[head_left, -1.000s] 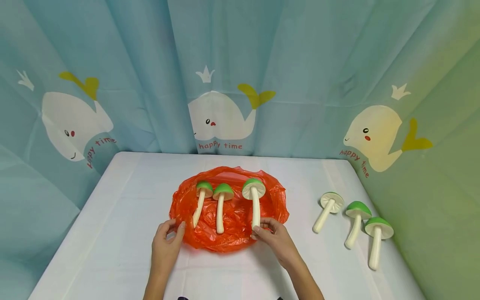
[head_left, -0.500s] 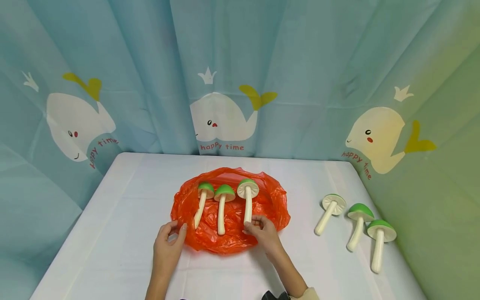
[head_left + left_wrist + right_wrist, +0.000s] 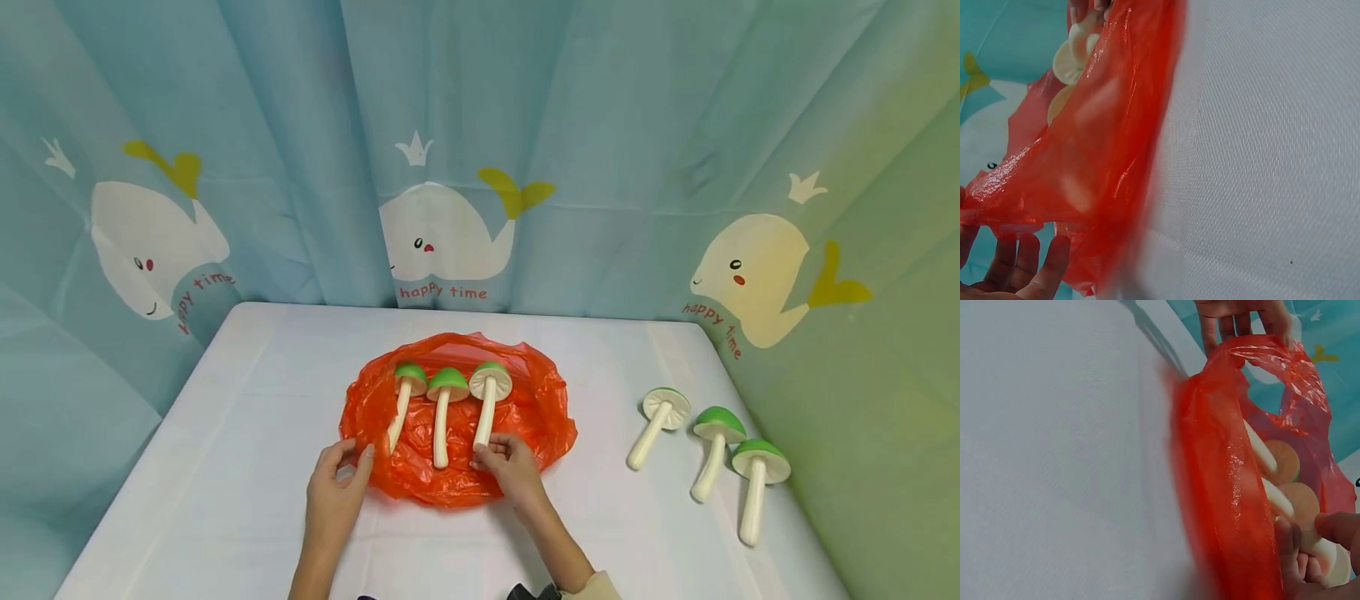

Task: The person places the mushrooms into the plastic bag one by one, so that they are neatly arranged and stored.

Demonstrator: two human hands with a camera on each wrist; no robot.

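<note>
A thin red plastic bag [image 3: 420, 490] lies spread open on the table, its mouth facing up. Thumb and fingers of my left hand [image 3: 337, 492] pinch its left rim, also seen at the top of the right wrist view. Inside lie two toy mushrooms with green caps and white stems, a left mushroom [image 3: 403, 407] partly covered by the bag's edge and a middle mushroom [image 3: 441, 429]. My right hand [image 3: 513, 473] pinches the stem's lower end of a third mushroom [image 3: 490, 392], which leans beside the middle one over the bag. In the right wrist view, red film [image 3: 1222, 481] hides parts of the stems.
On the table's right side lie three more green-capped mushrooms: one with its gills showing [image 3: 663, 408], a second mushroom [image 3: 718, 429] and a third mushroom [image 3: 759, 467] nearest the edge. A blue curtain [image 3: 600, 150] with whale prints hangs behind the white table [image 3: 225, 467].
My right hand has moved left with the mushroom, bringing it close beside the middle one. My left hand keeps its grip on the bag's rim in nearly the same place.
</note>
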